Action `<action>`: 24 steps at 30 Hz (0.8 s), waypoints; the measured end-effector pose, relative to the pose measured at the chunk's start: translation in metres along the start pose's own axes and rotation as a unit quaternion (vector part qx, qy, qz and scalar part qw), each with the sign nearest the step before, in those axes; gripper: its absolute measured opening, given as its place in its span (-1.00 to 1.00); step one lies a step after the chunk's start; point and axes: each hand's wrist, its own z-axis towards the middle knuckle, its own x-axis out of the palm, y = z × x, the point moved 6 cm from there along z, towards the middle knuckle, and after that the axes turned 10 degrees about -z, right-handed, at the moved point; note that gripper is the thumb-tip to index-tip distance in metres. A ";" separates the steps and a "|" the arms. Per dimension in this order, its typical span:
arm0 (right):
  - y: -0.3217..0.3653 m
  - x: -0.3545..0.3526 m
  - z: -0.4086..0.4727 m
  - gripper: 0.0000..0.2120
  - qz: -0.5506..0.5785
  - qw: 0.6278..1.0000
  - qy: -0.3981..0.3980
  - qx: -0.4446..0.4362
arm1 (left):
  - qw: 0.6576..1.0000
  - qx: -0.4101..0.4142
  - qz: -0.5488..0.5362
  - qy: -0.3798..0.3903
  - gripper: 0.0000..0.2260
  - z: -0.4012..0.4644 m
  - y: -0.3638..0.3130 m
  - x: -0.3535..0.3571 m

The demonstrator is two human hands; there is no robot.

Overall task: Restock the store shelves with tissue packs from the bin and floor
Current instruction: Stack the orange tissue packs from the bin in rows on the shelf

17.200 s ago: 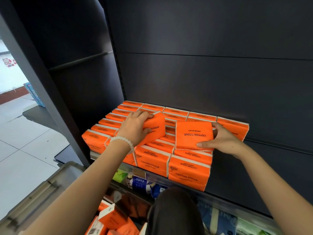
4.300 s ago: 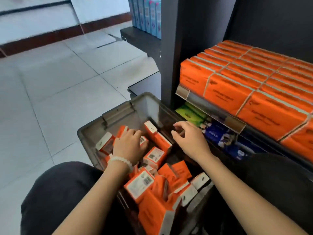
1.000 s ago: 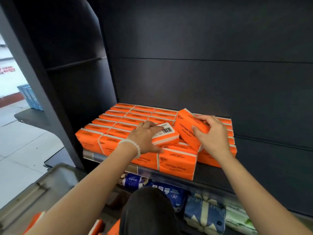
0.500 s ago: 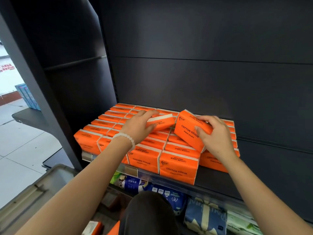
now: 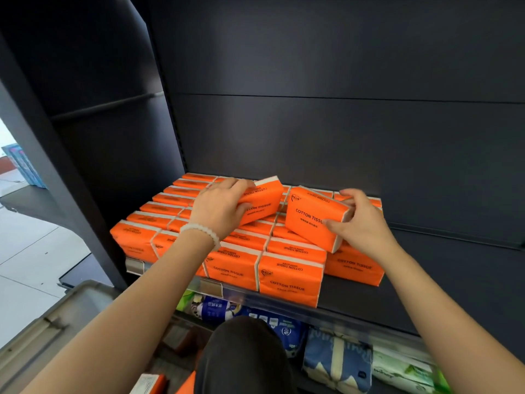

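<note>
Rows of orange tissue packs fill the left part of a dark shelf. My left hand, with a bead bracelet on the wrist, grips one orange pack tilted above the middle rows. My right hand holds a second orange pack by its right end, tilted over the right-hand stack. Both packs hover just above the packs lying on the shelf.
The shelf's right half is bare dark metal. A grey plastic bin stands at lower left with orange packs inside. The lower shelf holds blue and green tissue bundles. My dark-clothed knee is below centre. Tiled floor lies to the left.
My left hand has carried its pack farther back and turned it so the printed face shows. My right hand has lowered its pack slightly toward the right-hand stack.
</note>
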 end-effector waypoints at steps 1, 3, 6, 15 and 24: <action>-0.003 -0.004 -0.002 -0.38 0.014 1.000 -0.004 0.007 | 1.000 0.006 -0.016 -0.009 -0.66 -0.003 -0.005 -0.003; -0.011 -0.014 -0.009 -0.48 0.034 0.999 -0.016 0.019 | 0.998 0.013 -0.055 -0.023 -0.66 -0.011 -0.017 -0.007; -0.027 -0.035 -0.023 -0.60 0.068 0.996 -0.047 0.026 | 0.993 0.028 -0.105 -0.046 -0.63 -0.025 -0.040 -0.014; -0.096 -0.110 -0.085 -0.62 0.149 0.981 -0.116 0.048 | 0.978 0.093 -0.187 -0.014 -0.63 -0.055 -0.136 -0.004; -0.142 -0.116 -0.105 -0.62 0.171 0.980 -0.078 0.067 | 0.965 0.104 -0.205 0.125 -0.65 -0.073 -0.184 0.060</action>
